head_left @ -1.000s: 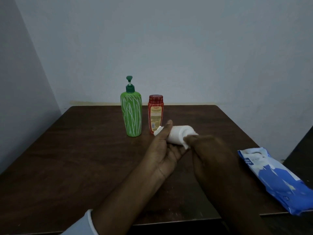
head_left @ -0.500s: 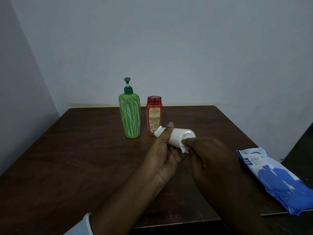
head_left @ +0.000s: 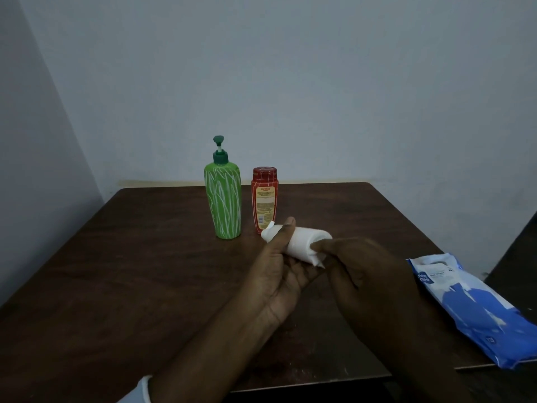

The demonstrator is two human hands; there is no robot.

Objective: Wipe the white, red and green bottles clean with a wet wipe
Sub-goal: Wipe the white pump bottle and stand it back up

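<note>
Left hand (head_left: 279, 274) grips the white bottle (head_left: 305, 242) sideways above the surface (head_left: 116, 286); right hand (head_left: 372, 274) pinches a wet wipe (head_left: 316, 260) against it.

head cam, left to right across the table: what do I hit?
green pump bottle → red bottle → white bottle → blue wipes pack

Far centre: green bottle (head_left: 223, 199), red bottle (head_left: 264, 199) (apparently apart); left of table (head_left: 116, 271) passable.
</note>
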